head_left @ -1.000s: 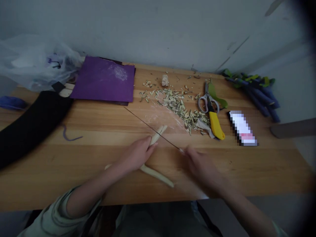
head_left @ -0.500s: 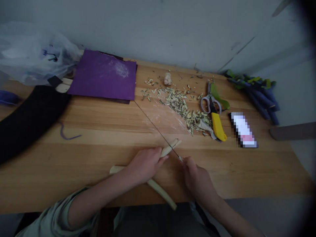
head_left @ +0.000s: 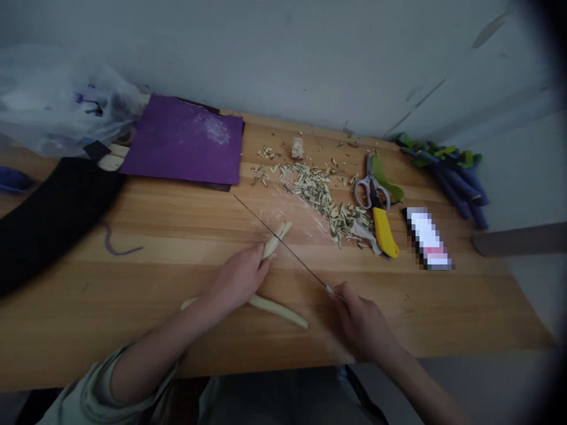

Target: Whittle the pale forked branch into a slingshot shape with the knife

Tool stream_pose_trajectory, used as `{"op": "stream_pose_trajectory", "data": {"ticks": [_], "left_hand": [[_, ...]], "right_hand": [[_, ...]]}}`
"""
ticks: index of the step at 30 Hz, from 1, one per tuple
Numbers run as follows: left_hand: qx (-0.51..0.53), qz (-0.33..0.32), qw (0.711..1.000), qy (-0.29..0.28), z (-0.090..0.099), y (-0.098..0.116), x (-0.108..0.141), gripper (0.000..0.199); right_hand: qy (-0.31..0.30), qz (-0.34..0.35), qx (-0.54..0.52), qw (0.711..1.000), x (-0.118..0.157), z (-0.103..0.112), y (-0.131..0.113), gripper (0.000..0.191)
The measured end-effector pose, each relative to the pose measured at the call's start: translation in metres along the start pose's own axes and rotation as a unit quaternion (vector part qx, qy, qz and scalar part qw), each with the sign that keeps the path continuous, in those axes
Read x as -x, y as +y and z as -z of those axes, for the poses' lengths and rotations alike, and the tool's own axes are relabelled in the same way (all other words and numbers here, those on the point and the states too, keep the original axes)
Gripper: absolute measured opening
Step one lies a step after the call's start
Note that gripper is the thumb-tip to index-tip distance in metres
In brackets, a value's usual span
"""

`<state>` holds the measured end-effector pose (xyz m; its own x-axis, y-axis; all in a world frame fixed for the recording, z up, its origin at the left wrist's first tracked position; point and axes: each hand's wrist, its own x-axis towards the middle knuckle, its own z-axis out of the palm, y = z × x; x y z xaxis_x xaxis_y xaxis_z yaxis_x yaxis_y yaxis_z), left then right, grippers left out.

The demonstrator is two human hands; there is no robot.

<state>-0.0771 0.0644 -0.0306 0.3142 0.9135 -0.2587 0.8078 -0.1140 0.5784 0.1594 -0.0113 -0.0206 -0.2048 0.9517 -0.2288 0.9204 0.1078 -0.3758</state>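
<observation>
A peeled, pale forked stick (head_left: 279,311) is gripped at its fork in my left hand (head_left: 241,268), fingers wrapped round it. One prong (head_left: 270,245) points away from me, another slants towards the table's front edge, and a stub shows left of my wrist; the hand hides the joint. My right hand (head_left: 361,319) is closed on the near end of a long, thin, dark rod-like file (head_left: 301,260). The file crosses the far prong near its tip, apparently touching it, its far end over the table.
Wood shavings (head_left: 316,192) lie mid-table, with scissors (head_left: 372,186) and a yellow-handled cutter (head_left: 385,233) beside them. A phone (head_left: 429,239) and dark bundled sticks (head_left: 458,177) are rightward. Purple sandpaper (head_left: 183,141), a plastic bag (head_left: 66,100) and a black curved piece (head_left: 57,218) occupy the left.
My left hand and the forked stick have moved left and away from me. More of the file now extends between the prong and my right hand, which has shifted slightly right.
</observation>
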Motion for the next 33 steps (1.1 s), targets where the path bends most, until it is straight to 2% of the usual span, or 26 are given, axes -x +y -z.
{"op": "stream_pose_trajectory", "data": {"ticks": [5, 7, 10, 12, 15, 19, 21, 24, 27, 29, 33], "left_hand": [[-0.003, -0.041, 0.998, -0.051, -0.009, 0.015, 0.006, 0.038], [0.000, -0.029, 0.999, -0.041, -0.009, 0.013, 0.004, 0.038], [-0.014, 0.035, 0.999, 0.010, -0.002, 0.003, -0.002, 0.037], [-0.025, 0.050, 0.998, 0.025, 0.003, -0.001, -0.005, 0.037], [-0.027, 0.001, 1.000, 0.002, 0.004, 0.005, -0.004, 0.035], [-0.038, -0.027, 0.998, -0.039, -0.003, 0.017, 0.003, 0.035], [-0.044, -0.009, 0.999, -0.017, -0.003, 0.015, 0.003, 0.035], [-0.056, 0.032, 0.997, 0.030, 0.003, 0.005, -0.003, 0.035], [-0.045, 0.013, 0.999, 0.018, 0.005, 0.001, -0.005, 0.034], [-0.040, -0.016, 0.999, 0.005, 0.003, 0.005, -0.004, 0.033], [-0.042, -0.041, 0.998, -0.021, -0.007, 0.014, 0.000, 0.035]], "right_hand": [[-0.013, 0.014, 0.029, 0.999, -0.032, 0.001, -0.014, 0.016], [-0.010, 0.024, 0.042, 0.999, -0.041, 0.003, -0.016, 0.014], [-0.013, 0.017, 0.020, 1.000, -0.031, 0.010, -0.004, 0.013], [-0.024, 0.003, -0.007, 1.000, -0.017, 0.014, 0.007, 0.015], [-0.032, -0.006, -0.020, 0.999, -0.011, 0.014, 0.012, 0.015], [-0.013, 0.033, 0.006, 0.999, -0.039, 0.003, -0.011, 0.014], [-0.004, 0.042, 0.019, 0.999, -0.049, 0.002, -0.017, 0.013], [-0.009, 0.025, 0.012, 1.000, -0.038, 0.010, -0.004, 0.012], [-0.031, 0.004, -0.012, 0.999, -0.015, 0.017, 0.016, 0.014], [-0.035, 0.000, -0.008, 0.999, -0.011, 0.016, 0.019, 0.014], [-0.026, 0.037, 0.033, 0.998, -0.037, 0.005, -0.004, 0.009]]}}
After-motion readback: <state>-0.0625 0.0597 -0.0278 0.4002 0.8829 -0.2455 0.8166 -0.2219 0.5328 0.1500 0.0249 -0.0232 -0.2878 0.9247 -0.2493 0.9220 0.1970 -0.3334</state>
